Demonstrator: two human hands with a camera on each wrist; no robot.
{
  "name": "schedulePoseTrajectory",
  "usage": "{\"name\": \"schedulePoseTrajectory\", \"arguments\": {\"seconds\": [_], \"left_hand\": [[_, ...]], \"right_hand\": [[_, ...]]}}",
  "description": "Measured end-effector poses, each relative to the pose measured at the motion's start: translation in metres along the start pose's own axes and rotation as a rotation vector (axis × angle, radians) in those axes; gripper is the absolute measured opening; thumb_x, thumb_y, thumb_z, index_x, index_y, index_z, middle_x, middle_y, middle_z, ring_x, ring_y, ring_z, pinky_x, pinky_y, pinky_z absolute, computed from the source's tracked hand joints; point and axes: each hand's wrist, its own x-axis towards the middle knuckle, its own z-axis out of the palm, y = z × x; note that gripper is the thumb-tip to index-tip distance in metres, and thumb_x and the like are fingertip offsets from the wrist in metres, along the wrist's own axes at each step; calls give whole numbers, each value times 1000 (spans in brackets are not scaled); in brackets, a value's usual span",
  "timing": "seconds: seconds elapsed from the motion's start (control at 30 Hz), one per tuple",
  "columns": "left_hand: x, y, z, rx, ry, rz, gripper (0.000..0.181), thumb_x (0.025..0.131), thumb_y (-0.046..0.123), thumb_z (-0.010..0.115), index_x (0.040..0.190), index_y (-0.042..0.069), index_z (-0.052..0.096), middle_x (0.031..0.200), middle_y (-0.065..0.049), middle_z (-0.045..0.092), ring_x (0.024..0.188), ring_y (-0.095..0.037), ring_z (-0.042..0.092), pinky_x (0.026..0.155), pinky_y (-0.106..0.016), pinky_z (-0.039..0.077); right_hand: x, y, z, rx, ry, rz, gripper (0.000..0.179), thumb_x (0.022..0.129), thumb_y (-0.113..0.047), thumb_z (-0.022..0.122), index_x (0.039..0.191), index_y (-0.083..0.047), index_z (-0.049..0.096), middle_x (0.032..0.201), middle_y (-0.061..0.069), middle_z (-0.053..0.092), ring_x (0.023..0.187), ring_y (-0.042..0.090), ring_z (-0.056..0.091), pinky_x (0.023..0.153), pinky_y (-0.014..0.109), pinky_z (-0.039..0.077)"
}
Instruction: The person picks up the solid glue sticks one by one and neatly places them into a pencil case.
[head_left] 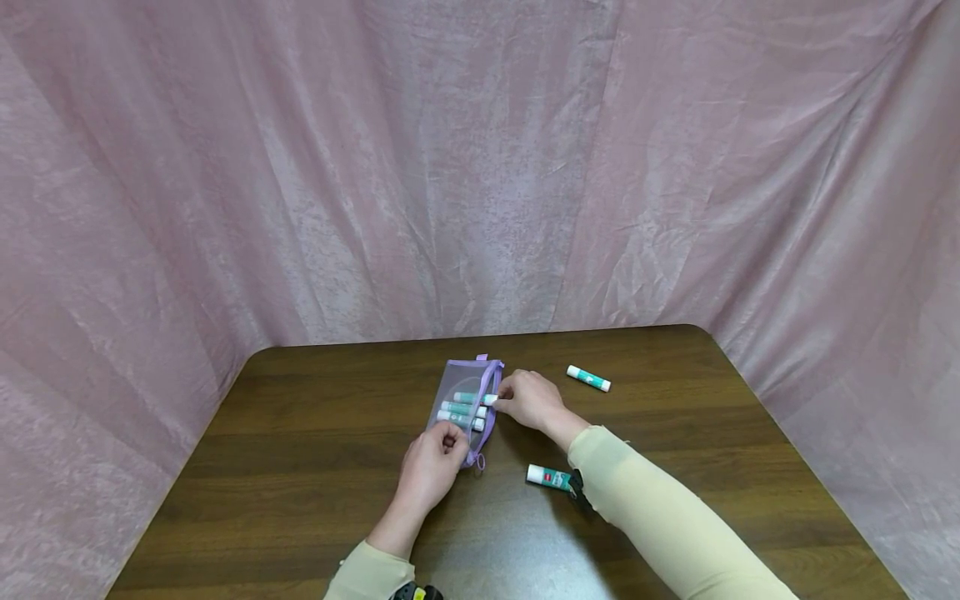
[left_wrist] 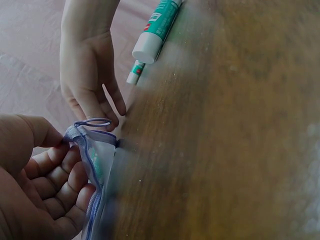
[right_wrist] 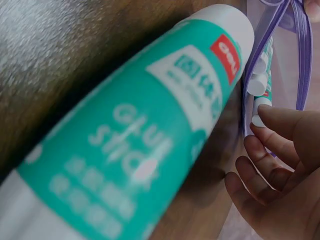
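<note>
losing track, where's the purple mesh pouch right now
In the head view, the purple mesh pouch is below the picture's centre, left of the right hand, its near end pinched by the left hand.

In the head view, our left forearm runs up from the bottom edge to a pinching left grip, while our right forearm slants from lower right to a pinching right grip, its other fingers loosely bent.
</note>
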Motion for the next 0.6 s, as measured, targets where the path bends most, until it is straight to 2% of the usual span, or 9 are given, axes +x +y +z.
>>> {"name": "schedulePoseTrajectory", "arguments": {"seconds": [0.3, 0.6], "left_hand": [[0, 0, 0, -3, -2, -1, 8, 91, 23, 65, 83, 23, 65, 71, 12, 59, 63, -8, 53, 63, -32, 43], [-1, 0, 0, 2, -4, -4, 8, 91, 23, 65, 83, 23, 65, 72, 12, 59, 63, -8, 53, 63, -32, 44]], "right_hand": [[2, -5, 2, -7, 14, -12, 11, 88, -33, 77, 94, -24, 78, 96, -5, 70, 88, 16, 61, 74, 39, 49], [2, -7, 6, -7, 11, -41, 9, 88, -31, 77, 90, -23, 78, 92, -4, 70, 93, 22, 60, 76, 41, 48]]}}
